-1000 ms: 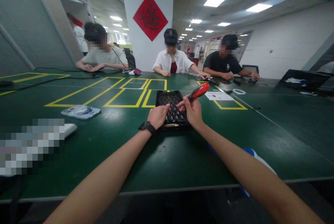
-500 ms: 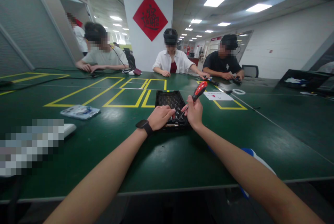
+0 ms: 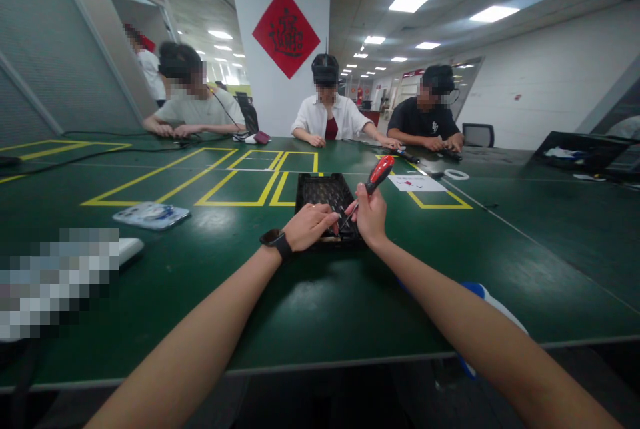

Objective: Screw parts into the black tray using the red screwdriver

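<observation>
A black open plastic case (image 3: 324,186) with a patterned, dimpled inside lies on the green table in front of me. My right hand (image 3: 371,217) grips a screwdriver (image 3: 381,174) with a red and black handle. Its handle leans up and to the right, while the thin shaft slants down into the near part of the case. My left hand (image 3: 311,226), with a dark watch on the wrist, reaches over the case's near left side. Its fingers are drawn together close to the shaft's tip; whatever they pinch is too small to tell.
The green table (image 3: 215,309) carries yellow tape outlines. A phone-like flat object (image 3: 151,214) lies to the left, a printed white sheet (image 3: 416,183) and a tape roll (image 3: 457,174) to the right. A blue and white object (image 3: 493,306) is partly behind my right forearm. Three people sit opposite.
My left fingers have shifted slightly within the case and closed in near the screwdriver's tip. The right hand and screwdriver stay almost in place; the whole view has drifted a little.
</observation>
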Tool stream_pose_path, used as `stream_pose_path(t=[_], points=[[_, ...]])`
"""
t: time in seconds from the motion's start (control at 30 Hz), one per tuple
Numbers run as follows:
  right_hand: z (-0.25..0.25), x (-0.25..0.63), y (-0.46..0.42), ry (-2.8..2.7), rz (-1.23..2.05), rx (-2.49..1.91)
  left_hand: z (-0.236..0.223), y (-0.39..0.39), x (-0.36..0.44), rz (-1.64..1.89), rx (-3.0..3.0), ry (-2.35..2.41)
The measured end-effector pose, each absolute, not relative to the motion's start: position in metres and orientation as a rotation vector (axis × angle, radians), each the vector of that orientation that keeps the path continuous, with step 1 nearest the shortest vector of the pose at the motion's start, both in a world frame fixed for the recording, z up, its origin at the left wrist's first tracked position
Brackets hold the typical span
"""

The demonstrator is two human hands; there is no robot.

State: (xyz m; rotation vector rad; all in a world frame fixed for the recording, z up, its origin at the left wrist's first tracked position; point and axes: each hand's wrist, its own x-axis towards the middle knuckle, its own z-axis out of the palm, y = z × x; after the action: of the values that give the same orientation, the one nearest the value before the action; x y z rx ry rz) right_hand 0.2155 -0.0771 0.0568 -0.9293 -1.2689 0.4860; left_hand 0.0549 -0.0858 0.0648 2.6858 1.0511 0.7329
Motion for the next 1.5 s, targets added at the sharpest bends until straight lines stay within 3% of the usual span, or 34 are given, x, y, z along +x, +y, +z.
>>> stream_pose_path(t=[1.2,1.37,1.5], points=[[0.054,0.22,-0.069,-1.2,0.535,-0.951,0.063,-0.086,0.054,0.795,2.654,1.005],[0.052,0.233,-0.048,-0.962,0.676,-0.876,0.061,-0.083,0.054,0.887,2.595,1.04],[0.047,0.258,-0.024,-0.662,0.982,-0.802,0.051,-0.069,0.048,1.107,2.455,1.344]])
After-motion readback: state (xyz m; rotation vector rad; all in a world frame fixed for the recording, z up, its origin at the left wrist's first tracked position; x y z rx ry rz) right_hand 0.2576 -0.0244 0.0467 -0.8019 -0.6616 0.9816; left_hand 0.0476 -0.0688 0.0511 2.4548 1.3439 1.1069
